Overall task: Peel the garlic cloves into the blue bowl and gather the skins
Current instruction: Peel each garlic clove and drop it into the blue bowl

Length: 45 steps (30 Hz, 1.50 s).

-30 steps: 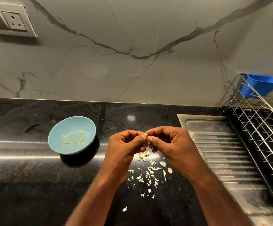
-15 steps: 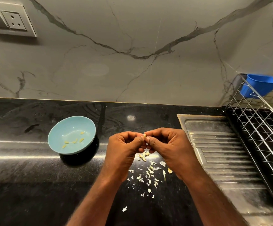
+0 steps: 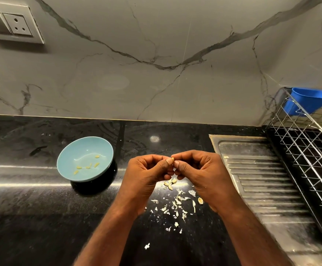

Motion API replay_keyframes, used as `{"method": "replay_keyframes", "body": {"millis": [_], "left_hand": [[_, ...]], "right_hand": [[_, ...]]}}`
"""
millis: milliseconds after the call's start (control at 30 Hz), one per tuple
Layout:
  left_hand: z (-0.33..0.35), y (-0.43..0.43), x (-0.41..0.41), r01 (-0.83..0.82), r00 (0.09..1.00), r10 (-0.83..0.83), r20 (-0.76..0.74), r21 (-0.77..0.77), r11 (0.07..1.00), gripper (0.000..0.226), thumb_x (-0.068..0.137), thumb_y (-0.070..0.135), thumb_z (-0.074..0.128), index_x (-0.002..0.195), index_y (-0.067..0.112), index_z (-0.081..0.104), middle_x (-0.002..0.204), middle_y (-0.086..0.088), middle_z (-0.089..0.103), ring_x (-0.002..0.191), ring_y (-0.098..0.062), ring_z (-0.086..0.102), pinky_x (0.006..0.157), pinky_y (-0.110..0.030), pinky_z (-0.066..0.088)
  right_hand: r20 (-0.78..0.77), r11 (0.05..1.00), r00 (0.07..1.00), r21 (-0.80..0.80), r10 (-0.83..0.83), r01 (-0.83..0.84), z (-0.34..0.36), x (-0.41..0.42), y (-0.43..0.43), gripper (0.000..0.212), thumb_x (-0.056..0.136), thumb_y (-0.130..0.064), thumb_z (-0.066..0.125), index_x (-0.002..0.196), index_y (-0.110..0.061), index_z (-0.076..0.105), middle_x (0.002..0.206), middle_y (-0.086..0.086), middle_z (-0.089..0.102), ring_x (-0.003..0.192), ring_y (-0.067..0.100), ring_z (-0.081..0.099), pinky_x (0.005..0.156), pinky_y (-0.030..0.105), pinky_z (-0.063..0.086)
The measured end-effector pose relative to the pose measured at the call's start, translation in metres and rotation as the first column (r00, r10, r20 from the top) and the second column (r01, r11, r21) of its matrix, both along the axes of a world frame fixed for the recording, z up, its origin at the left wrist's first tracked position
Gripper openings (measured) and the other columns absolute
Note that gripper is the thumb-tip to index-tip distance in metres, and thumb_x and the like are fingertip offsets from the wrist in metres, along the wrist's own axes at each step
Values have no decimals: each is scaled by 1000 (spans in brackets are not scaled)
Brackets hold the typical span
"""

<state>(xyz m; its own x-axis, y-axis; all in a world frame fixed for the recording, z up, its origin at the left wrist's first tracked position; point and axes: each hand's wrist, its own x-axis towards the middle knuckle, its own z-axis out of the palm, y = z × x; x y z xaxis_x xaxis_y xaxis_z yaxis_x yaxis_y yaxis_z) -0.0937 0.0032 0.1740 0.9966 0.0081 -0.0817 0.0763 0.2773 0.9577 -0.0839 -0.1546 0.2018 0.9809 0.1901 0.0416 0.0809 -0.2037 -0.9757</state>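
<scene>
The blue bowl [image 3: 68,160] sits left on the black counter [image 3: 22,208], a few peeled cloves [image 3: 88,167] inside. Just right of it, your left hand [image 3: 146,174] and right hand [image 3: 198,169] pinch one garlic clove [image 3: 172,159] together, above scattered skins [image 3: 177,205].

Grey veined marble wall [image 3: 156,45], wall socket [image 3: 12,25] upper left, glossy black countertop [image 3: 22,217].

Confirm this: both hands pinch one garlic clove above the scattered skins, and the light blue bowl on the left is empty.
Not empty: the head view shows the blue bowl holding a few peeled cloves. The rest stands: the left hand and right hand pinch one garlic clove above the scattered skins.
</scene>
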Motion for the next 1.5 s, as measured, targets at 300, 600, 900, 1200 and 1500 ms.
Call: {"method": "replay_keyframes", "body": {"millis": [300, 600, 900, 1200, 1500], "left_hand": [[0, -5, 1, -47, 999, 47, -10, -20, 999, 9, 74, 16, 75, 77, 8, 75, 74, -14, 72, 66, -20, 64, 62, -24, 53], [3, -7, 1, -74, 996, 71, 49, 68, 995, 8, 85, 0, 69, 78, 4, 71, 68, -8, 71, 61, -14, 65, 59, -22, 53], [3, -7, -2, -78, 996, 72, 53, 125, 989, 5, 86, 5, 69, 82, 4, 72, 72, -8, 73, 64, -13, 69, 60, -20, 54], [6, -8, -3, -95, 990, 69, 123, 215, 972, 5, 85, 8, 72, 80, 8, 72, 72, -5, 73, 65, -13, 70, 61, -17, 53], [0, -11, 0, -150, 988, 144, 59, 115, 982, 14, 89, -4, 61, 78, 4, 66, 65, -4, 68, 62, -14, 65, 58, -21, 52]], "right_hand": [[43, 1000, 999, -9, -1, 2, 1, 1, 2, 15, 85, -8, 73, 92, -22, 75, 78, -5, 76, 69, 8, 71, 63, 20, 56], [37, 999, 999, 41, -2, 0, -3, 0, 2, 13, 84, -13, 72, 92, -23, 74, 79, -3, 76, 70, 16, 72, 65, 25, 60], [41, 999, 999, 16, 34, -34, -8, 3, 1, 7, 86, -14, 72, 91, -19, 70, 78, -1, 74, 70, 13, 72, 63, 23, 58], [19, 999, 999, 25, 45, -45, -9, 10, -2, 18, 81, -25, 71, 92, -11, 68, 77, 5, 72, 69, 21, 71, 65, 29, 59], [-13, 965, 1000, 261, -22, 25, -10, 6, 1, 14, 81, -16, 68, 93, -8, 66, 82, 9, 75, 75, 24, 74, 70, 28, 59]]}}
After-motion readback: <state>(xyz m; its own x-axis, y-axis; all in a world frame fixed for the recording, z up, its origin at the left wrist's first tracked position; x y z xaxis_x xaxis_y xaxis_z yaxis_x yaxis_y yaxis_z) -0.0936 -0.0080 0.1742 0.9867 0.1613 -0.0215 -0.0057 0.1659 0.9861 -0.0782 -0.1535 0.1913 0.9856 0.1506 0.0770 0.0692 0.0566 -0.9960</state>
